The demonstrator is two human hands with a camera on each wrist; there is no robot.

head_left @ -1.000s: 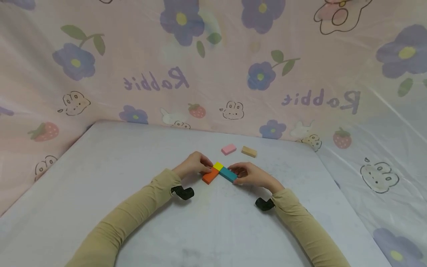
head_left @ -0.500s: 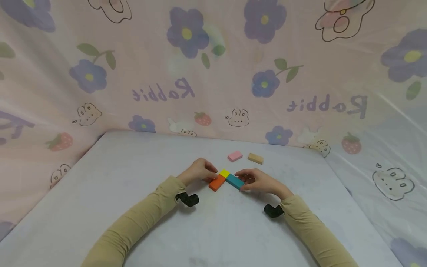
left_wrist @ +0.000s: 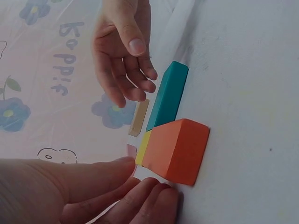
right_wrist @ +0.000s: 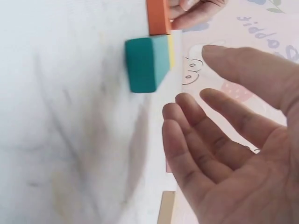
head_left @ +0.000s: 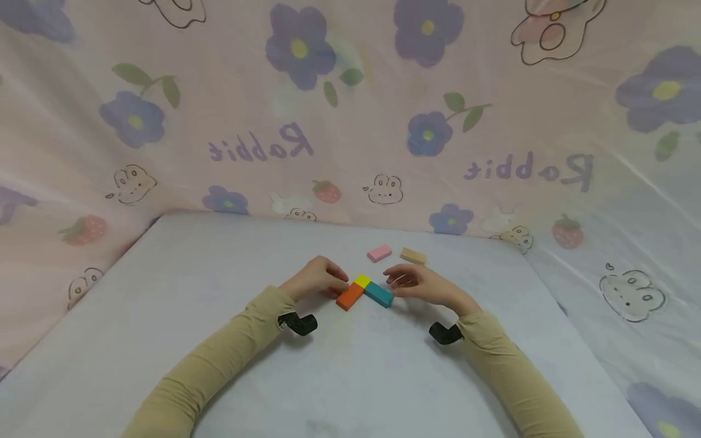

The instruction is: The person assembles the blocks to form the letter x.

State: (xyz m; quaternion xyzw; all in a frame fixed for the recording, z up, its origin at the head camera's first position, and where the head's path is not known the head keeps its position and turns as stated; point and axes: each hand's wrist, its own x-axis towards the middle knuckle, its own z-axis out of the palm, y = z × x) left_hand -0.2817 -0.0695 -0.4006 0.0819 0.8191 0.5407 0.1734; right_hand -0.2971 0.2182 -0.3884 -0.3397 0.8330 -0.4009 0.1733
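In the head view an orange block [head_left: 350, 297], a yellow block [head_left: 362, 281] and a teal block [head_left: 378, 294] lie touching in an angled shape, yellow at the corner. My left hand [head_left: 316, 280] rests on the table at the orange block's left side. In the left wrist view its fingers lie right beside the orange block [left_wrist: 177, 151]; contact is hard to tell. My right hand [head_left: 424, 285] hovers by the teal block's outer end. The right wrist view shows that hand's fingers [right_wrist: 210, 140] spread, holding nothing, apart from the teal block [right_wrist: 141, 65].
Behind the joined blocks lie a pink block [head_left: 380, 253] and a tan wooden block [head_left: 413, 255], apart from each other. A patterned curtain [head_left: 350, 140] borders the white table [head_left: 274, 377] at the back and sides.
My right hand has let go of the teal block and moved slightly up and away from it. My left hand stays by the orange block. The head view shifted a little.
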